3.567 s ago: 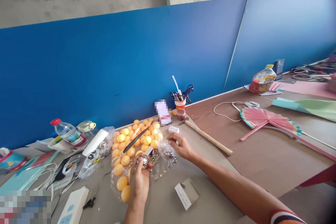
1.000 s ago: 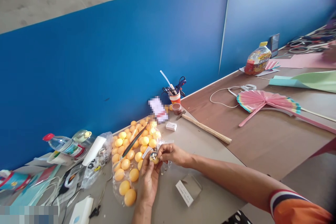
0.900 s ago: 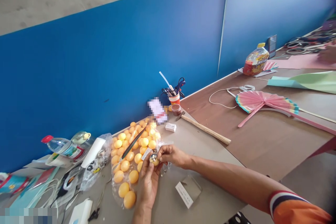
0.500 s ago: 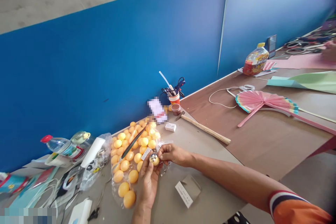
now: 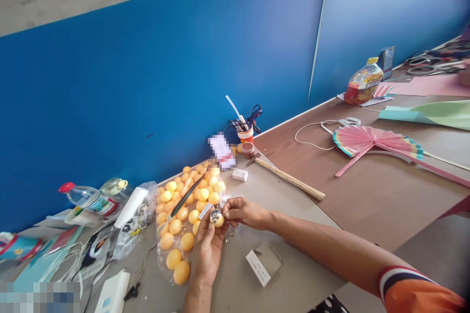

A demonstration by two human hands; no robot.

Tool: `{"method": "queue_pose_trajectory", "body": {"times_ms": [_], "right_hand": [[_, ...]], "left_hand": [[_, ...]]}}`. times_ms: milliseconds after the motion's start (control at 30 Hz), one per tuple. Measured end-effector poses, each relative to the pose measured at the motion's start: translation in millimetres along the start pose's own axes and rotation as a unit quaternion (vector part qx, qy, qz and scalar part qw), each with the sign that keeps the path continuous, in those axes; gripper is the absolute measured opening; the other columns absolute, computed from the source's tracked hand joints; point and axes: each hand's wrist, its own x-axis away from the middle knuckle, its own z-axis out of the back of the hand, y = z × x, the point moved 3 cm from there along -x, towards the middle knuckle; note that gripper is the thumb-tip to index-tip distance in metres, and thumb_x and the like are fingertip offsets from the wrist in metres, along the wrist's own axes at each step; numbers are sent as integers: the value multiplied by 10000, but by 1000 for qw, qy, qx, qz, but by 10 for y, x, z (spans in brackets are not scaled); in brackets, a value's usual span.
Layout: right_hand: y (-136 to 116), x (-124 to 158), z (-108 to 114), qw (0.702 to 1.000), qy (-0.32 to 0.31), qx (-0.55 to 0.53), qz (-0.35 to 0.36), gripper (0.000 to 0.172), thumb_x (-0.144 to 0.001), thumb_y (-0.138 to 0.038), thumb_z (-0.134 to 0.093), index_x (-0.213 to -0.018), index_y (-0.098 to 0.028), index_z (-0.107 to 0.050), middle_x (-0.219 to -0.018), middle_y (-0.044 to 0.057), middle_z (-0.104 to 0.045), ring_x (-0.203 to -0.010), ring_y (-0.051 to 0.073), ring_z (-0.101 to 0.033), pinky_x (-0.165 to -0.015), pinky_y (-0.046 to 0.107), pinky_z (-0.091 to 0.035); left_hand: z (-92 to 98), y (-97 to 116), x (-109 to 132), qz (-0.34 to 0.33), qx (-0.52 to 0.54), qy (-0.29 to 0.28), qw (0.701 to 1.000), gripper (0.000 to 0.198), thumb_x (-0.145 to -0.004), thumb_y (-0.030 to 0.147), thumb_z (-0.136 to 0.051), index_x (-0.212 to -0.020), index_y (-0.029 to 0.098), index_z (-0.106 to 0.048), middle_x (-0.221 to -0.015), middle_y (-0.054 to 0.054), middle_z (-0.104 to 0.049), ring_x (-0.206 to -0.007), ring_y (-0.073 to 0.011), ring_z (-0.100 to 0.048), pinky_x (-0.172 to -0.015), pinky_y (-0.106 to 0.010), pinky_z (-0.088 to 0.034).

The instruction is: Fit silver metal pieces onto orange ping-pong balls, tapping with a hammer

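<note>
Blurred patch [image 5: 36, 296] down at eight o'clock, another blurred card [image 5: 222, 150] at twelve; whatever the right hand [image 5: 242, 211] pinches at the ball [image 5: 216, 217] is too small to tell.

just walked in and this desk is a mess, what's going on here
A person is working at a cluttered desk. Their left hand holds a small shiny metal ball up in its fingertips, and the right hand pinches at the ball's side. Both hands are over a clear bag of orange table tennis balls. A small open cardboard box lies just right of them, and a pink paper fan lies farther off.
</note>
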Motion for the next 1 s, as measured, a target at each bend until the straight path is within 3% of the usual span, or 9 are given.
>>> {"method": "queue_pose_trajectory", "body": {"times_ms": [233, 400, 700, 1000], "right_hand": [[-32, 0, 15, 999, 6, 42, -4, 350, -630, -423, -831, -696, -158, -611, -530, -64, -565, -481, 62, -447, -511, 219, -294], [-58, 9, 6, 999, 11, 48, 0, 340, -619, -407, -830, -707, -153, -621, -560, -54, -581, -489, 62, -458, -516, 225, -303], [-3, -8, 24, 999, 21, 48, -2, 320, -615, -386, -825, -724, -150, -638, -559, -57, -586, -487, 62, -462, -518, 215, -326], [1, 6, 6, 999, 20, 42, -3, 301, -649, -386, -798, -715, -162, -608, -535, -64, -566, -482, 62, -458, -508, 214, -299]], "left_hand": [[-35, -24, 10, 4, -17, -23, 1000, 360, -750, 273, -819, -1097, 216, -744, -1097, -74, -745, -1001, -202, -692, -915, -336, -571], [5, -50, -6, 8, -20, 10, 1000, 345, -722, 278, -838, -1050, 211, -755, -1066, -66, -756, -968, -196, -707, -904, -334, -582], [25, -70, -12, 4, -34, 17, 999, 358, -722, 288, -830, -1067, 239, -748, -1075, -52, -759, -968, -206, -709, -910, -342, -583], [23, -70, -31, -19, -88, 33, 995, 337, -727, 348, -822, -1049, 290, -744, -1118, -69, -744, -1040, -278, -693, -936, -436, -574]]}}
